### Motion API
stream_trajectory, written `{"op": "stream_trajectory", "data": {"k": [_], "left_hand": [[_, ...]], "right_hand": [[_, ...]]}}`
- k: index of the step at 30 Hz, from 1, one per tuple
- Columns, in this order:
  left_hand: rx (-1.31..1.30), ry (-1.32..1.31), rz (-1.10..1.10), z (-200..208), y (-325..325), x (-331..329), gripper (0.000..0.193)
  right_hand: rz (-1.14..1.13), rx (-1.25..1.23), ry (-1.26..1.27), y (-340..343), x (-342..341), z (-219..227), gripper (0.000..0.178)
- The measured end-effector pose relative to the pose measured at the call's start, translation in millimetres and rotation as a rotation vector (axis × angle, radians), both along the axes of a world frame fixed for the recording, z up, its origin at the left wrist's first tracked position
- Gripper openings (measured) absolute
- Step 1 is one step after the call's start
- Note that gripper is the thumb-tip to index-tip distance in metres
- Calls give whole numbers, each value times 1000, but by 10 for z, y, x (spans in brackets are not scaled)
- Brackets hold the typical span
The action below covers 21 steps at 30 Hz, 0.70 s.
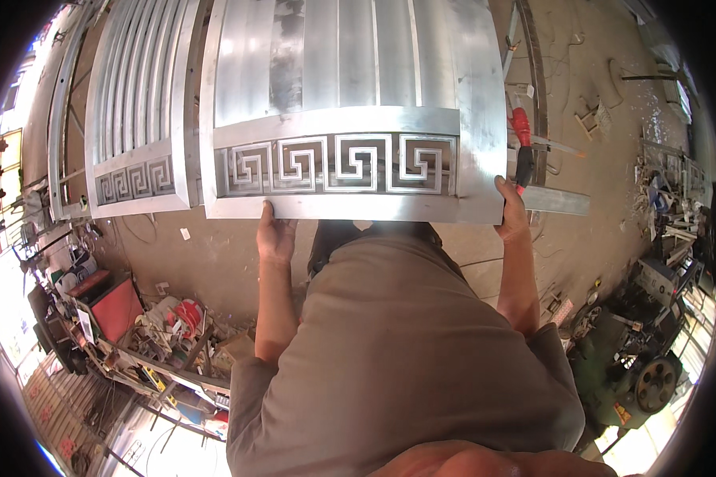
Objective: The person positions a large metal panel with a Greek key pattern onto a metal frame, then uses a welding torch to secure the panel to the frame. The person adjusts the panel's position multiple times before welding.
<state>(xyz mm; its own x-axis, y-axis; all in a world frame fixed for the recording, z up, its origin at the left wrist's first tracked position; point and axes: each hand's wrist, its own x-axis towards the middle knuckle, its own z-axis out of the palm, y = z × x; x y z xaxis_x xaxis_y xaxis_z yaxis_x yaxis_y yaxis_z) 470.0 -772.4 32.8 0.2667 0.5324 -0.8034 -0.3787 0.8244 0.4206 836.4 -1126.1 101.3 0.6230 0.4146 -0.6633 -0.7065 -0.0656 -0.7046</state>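
A silver metal door panel (359, 121) lies flat before me, with broad lengthwise slats and an openwork strip of square spirals across its near end. My left hand (275, 237) grips the near edge left of the middle, thumb on top and fingers under it. At the near right corner my right hand (512, 208) is closed round the side edge, its thumb on the upper face. The fingers under the panel are mostly hidden. Just beyond the right hand is a red and black hand tool (522, 143), beside the panel's right edge.
A second, narrower silver panel (137, 147) with a similar spiral strip lies to the left. A flat metal bar (558, 200) sticks out at the right. Behind me on the left stands a cluttered bench with a red box (113, 306); green machinery (612, 381) is at the lower right.
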Motion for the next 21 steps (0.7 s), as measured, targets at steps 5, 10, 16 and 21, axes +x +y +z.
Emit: {"op": "stream_trajectory", "data": {"k": [5, 10, 16, 21], "left_hand": [[23, 105, -40, -112, 26, 4, 45], [49, 50, -63, -260, 94, 17, 48], [143, 113, -62, -122, 137, 93, 48], [206, 155, -67, 50, 216, 98, 47]], "right_hand": [[15, -158, 39, 142, 21, -220, 58], [60, -208, 138, 309, 37, -440, 64], [90, -203, 188, 370, -36, -644, 70], [132, -126, 267, 467, -157, -634, 65]]}}
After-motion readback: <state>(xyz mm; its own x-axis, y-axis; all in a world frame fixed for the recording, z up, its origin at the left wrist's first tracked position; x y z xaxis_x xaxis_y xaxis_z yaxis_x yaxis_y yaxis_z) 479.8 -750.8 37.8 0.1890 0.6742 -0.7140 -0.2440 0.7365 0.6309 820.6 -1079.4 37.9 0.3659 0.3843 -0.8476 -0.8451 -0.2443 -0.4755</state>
